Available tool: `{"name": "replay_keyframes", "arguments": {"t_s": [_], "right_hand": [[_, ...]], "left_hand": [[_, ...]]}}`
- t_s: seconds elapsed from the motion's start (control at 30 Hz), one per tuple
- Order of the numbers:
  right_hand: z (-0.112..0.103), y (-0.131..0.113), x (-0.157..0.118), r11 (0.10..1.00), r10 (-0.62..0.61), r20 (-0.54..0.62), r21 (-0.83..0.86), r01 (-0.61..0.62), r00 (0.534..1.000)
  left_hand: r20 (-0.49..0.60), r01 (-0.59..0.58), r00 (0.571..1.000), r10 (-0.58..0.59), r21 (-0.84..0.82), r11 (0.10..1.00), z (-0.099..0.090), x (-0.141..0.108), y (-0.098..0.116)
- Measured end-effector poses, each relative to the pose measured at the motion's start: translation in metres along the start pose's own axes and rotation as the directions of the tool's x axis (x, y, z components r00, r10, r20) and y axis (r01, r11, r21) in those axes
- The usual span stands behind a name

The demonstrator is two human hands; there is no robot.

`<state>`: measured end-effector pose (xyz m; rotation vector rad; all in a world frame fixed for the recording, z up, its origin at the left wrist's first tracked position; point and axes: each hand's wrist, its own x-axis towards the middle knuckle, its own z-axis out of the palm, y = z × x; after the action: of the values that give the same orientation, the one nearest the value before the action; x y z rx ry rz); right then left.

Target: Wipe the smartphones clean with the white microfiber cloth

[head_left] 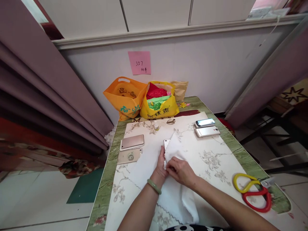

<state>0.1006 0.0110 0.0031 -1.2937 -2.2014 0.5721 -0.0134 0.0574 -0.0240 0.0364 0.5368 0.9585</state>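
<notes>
Near the middle of the table, my left hand (161, 163) is wrapped round a white smartphone (166, 143), whose top end shows above the fingers. A white cloth (176, 149) with a zigzag edge covers most of that phone and hangs down toward my lap. My right hand (182, 171) pinches the cloth against the phone's lower part, fingertips close to my left palm. A green bangle (154, 186) circles my left wrist. Another flat white cloth (147, 162) appears to lie under and left of my hands; where one cloth ends is hard to tell.
A rose-gold phone (132, 141) and a gold phone (129, 156) lie left; two phones, one white (207, 131), lie right. Scissors (255, 189) with yellow and red handles rest front right. An orange bag (127, 99) and a yellow bag (160, 110) of cloths stand behind.
</notes>
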Motion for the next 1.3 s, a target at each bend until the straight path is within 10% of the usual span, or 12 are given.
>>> {"name": "replay_keyframes", "arguments": {"t_s": [0.3, 0.6, 0.87, 1.17, 1.3], "right_hand": [[-0.007, 0.037, 0.061, 0.972, 0.229, -0.306, 0.03, -0.231, 0.924], [-0.012, 0.017, -0.012, 0.987, 0.018, 0.017, 0.158, -0.02, 1.0], [-0.018, 0.038, 0.072, 0.979, 0.196, -0.309, 0.117, -0.168, 0.931], [-0.021, 0.019, -0.014, 0.982, -0.032, 0.13, 0.191, 0.007, 0.991], [-0.025, 0.03, 0.022, 0.993, 0.053, 0.001, 0.107, -0.053, 0.999]], "left_hand": [[0.116, 0.072, 0.991, -0.069, -0.019, 0.997, 0.007, -0.001, -0.003], [0.129, 0.08, 0.988, -0.082, 0.018, 0.997, 0.005, 0.001, -0.001], [0.133, 0.109, 0.985, -0.112, 0.03, 0.994, 0.004, -0.003, -0.001], [0.147, 0.117, 0.981, -0.123, 0.049, 0.992, 0.008, -0.003, -0.002], [0.143, 0.146, 0.978, -0.153, 0.062, 0.987, 0.006, 0.0, -0.001]]}}
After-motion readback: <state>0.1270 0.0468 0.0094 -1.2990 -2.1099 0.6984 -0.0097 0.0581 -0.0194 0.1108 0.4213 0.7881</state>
